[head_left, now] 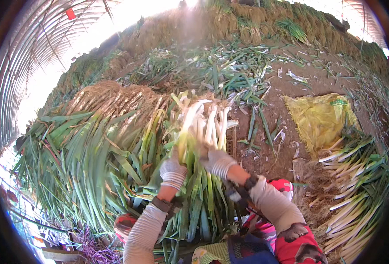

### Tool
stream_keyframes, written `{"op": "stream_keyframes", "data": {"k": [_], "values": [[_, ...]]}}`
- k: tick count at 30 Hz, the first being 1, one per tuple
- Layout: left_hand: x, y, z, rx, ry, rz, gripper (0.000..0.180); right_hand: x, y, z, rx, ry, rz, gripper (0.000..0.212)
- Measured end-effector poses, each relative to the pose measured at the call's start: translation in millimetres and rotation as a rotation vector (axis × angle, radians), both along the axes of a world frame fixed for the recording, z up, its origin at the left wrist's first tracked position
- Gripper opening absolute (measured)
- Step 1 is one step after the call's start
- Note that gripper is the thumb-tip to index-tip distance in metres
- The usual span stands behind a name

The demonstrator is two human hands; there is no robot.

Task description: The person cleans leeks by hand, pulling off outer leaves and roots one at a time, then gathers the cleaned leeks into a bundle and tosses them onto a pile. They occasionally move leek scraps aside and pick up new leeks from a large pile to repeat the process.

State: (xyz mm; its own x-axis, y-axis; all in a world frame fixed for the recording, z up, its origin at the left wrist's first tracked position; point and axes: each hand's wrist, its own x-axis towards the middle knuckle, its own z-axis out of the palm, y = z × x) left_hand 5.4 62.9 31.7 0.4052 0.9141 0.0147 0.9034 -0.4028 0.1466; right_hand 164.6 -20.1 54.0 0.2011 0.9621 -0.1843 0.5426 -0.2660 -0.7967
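Observation:
Both my hands wear pale gloves and work over leeks in front of me. My left hand [173, 170] is closed round the green part of a thick leek [189, 121], whose white end points away from me. Close by on its right, my right hand [218, 163] reaches in from the side toward the same leek. Its fingertips are smeared by motion, so their grip does not show. Under and beside the hands lie several cleaned leeks [210, 125] with white shanks and green leaves hanging toward me. To the left spreads a big heap of untrimmed leeks [84, 145] with brown roots.
Dark soil [273, 88] with scattered leaf scraps [229, 75] stretches beyond. A yellow woven sack [319, 116] lies to the right, above a row of white-stemmed leeks [352, 193]. Stacked leeks [247, 20] form a bank at the back. A ribbed arched frame [18, 70] stands at left.

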Motion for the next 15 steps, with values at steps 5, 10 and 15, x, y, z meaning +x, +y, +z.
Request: {"op": "stream_keyframes", "data": {"k": [5,10,15], "values": [[-13.3,19.2,6.5,-0.055,0.092,0.081,0.067,-16.3,-9.4,10.6,-0.208,0.125,0.13,0.059],[-4.4,-54.1,-35.2,-0.119,0.079,-0.101,0.08,32.7,7.7,-20.5,0.014,-0.172,-0.153,0.047],[-7.0,-84.3,-34.1,-0.127,0.15,-0.083,0.079,28.1,26.6,-18.3,-0.021,0.007,-0.1,0.053]]}}
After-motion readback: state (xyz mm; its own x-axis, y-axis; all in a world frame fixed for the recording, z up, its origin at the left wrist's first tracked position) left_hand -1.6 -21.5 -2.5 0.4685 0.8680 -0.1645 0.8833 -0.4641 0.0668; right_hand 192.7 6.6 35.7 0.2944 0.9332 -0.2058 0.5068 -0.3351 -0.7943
